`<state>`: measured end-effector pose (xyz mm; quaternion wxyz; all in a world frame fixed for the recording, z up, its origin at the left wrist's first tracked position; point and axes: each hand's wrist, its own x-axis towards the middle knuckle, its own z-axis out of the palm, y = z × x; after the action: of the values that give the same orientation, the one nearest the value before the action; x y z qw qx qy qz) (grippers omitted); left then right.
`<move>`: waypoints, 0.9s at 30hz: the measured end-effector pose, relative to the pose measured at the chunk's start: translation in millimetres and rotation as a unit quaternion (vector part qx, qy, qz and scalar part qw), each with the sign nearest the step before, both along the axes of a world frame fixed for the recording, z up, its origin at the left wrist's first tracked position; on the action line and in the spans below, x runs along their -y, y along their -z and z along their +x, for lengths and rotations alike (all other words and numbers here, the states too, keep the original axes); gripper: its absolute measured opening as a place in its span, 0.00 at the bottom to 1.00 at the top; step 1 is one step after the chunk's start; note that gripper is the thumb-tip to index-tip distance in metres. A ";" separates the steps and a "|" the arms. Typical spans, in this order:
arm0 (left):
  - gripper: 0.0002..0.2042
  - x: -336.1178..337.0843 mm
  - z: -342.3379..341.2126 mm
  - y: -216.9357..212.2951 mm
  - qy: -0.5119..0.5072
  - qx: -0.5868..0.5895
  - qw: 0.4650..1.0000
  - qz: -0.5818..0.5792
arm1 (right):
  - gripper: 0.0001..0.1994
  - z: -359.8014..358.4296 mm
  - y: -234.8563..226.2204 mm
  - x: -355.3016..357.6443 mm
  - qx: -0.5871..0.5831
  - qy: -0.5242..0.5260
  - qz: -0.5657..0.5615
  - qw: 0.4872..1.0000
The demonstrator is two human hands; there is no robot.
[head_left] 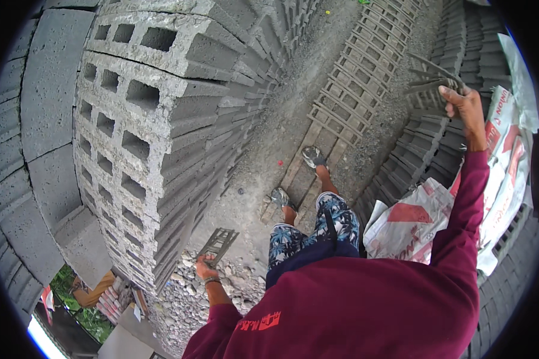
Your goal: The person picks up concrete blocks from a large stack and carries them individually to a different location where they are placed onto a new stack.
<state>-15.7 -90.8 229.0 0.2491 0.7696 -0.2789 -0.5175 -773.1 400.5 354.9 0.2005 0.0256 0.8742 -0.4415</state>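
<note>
My left hand (206, 267) was clamped on the near end of a ladder-like frame (220, 244), grey and slatted, out to my left above the edge of a patch of loose gravel (182, 311); my right hand (463, 105), arm stretched far out to the right, was closed, fingers curled, on the edge of a second slatted frame (428, 81), which stood out from my fist in front of the blocks on that side; whether that was one piece or several overlapping, I cannot tell. I seemed to grip each by its end because the slats were thin and easy to pinch there; my arms were probably spread wide to keep the two frames apart and clear of my legs.

More slatted frames (365, 69) lay in a long row up the middle of the aisle, perhaps set in line to leave a path on either side; my shoes (312, 157) were on long planks (290, 173) at the near end of that row; the ground around was grey, dusty and gritty. On my left rose a tall wall of hollow concrete blocks (118, 78), their holes facing sideways; on my right ran lower, tight rows of grey blocks (410, 146), with crumpled white-and-red sacks (410, 215) draped near my elbow; greenery (96, 320) showed at the lower left.
</note>
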 end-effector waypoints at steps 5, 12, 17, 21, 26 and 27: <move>0.03 -0.6 -2.8 18.1 0.021 0.112 0.993 -0.012 | 0.20 -55.2 3.6 7.6 -0.094 -0.040 0.138 0.985; 0.08 -121.6 -260.2 96.2 0.163 -0.029 0.983 0.083 | 0.21 101.9 171.7 136.6 -0.103 -0.092 0.142 0.980; 0.04 -125.9 -374.3 84.6 0.106 -0.345 0.920 0.149 | 0.28 229.8 180.7 176.2 0.089 -0.374 0.010 0.923; 0.04 -103.2 -287.1 74.9 0.066 -0.213 0.961 0.163 | 0.22 138.0 157.0 150.1 0.234 -0.130 -0.152 0.951; 0.08 -73.5 -79.4 58.2 0.062 -0.075 0.993 0.062 | 0.29 27.8 80.7 80.4 0.102 0.019 -0.044 0.994; 0.06 -68.6 -61.3 39.2 0.045 -0.072 0.995 0.047 | 0.28 12.0 54.6 66.1 0.105 0.019 0.004 0.994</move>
<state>-77.0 -22.2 189.8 0.2082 0.7282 -0.2697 -0.5946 -761.1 334.4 300.2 0.2821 0.0893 0.8496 -0.4366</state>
